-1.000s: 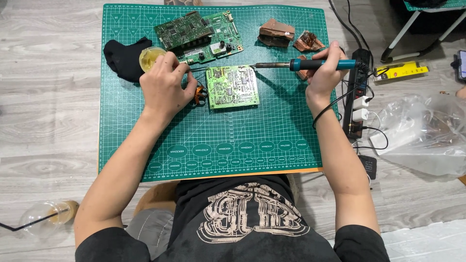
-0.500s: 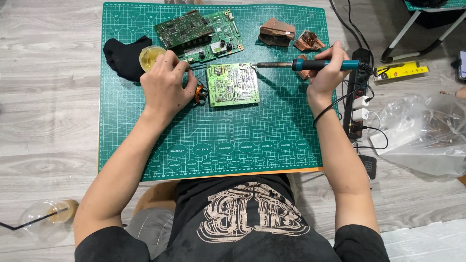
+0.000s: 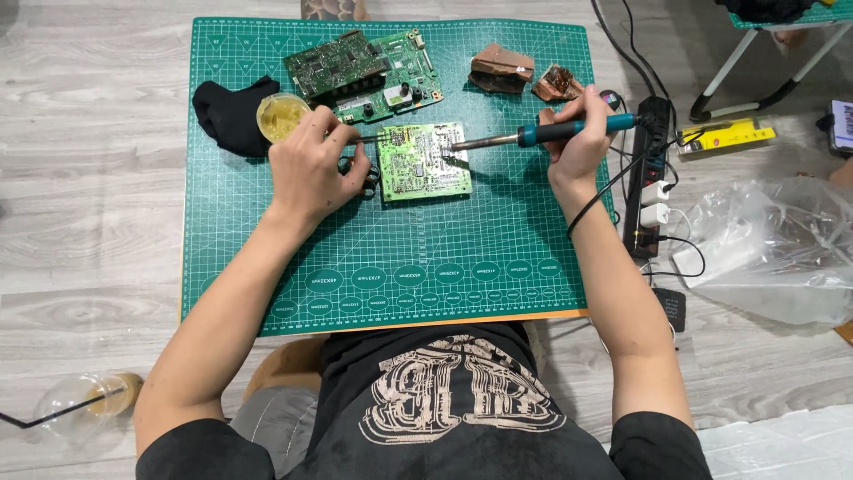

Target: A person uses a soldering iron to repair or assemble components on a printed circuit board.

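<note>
The right hand (image 3: 577, 142) was closed round the blue grip of a soldering iron (image 3: 533, 135), w/ the bare metal shaft running left and its tip down on the upper right part of a small green circuit board (image 3: 422, 162). That board, rectangular and thick w/ fine pale solder points, lay flat near the top middle of a green gridded cutting mat (image 3: 444, 258) (matte, w/ a row of printed ovals near its lower edge). The left hand (image 3: 313, 171) sat just beside the board's left edge, fingers curled together on a thin dark rod-like tool (image 3: 362, 140) whose end reached the board's upper left corner; what kind of tool it was couldn't be made out. Some small dark object lay under the left hand's fingers, too hidden to tell.

Just above-left of the left hand stood a round tin of yellowish paste (image 3: 283, 116), touching a crumpled black cloth (image 3: 233, 114). Two larger green boards (image 3: 364, 71) lay overlapped, tilted, near the mat's top edge. To the right of them were two brownish, rough-looking chunks (image 3: 524, 73). A black power strip (image 3: 649, 169) w/ white plugs ran along the mat's right edge on pale wood-grain floor, w/ a crinkled clear plastic bag (image 3: 773, 249) further right. A clear plastic cup (image 3: 84, 404) lay at lower left.
</note>
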